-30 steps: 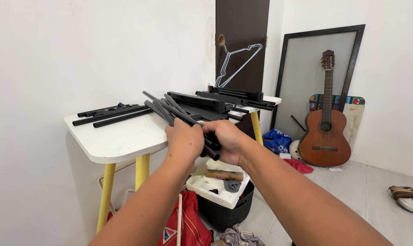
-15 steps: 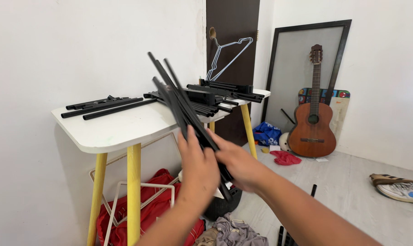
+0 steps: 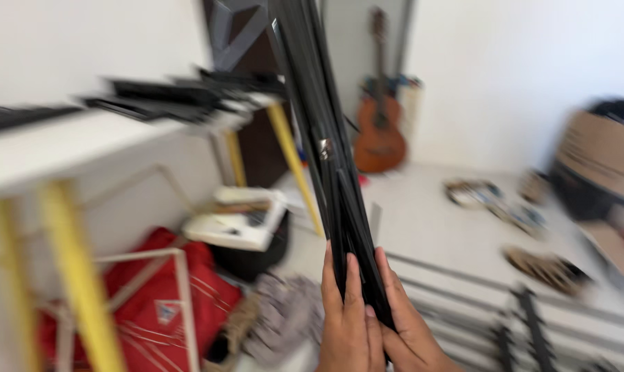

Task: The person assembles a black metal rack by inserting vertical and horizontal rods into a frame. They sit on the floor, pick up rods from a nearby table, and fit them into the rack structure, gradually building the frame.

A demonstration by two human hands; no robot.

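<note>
One bundle of black rods is counted; the rods within it cannot be numbered because of blur. Two hands are counted on it, the left hand and the right hand. One white worktop on yellow legs, one guitar, one red bag and one cardboard box are recorded.

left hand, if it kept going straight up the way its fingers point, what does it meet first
The left hand already lies against the bundle of black rods; sliding up, it would likely only follow them. The picture is blurred, so depth is unclear.
</note>
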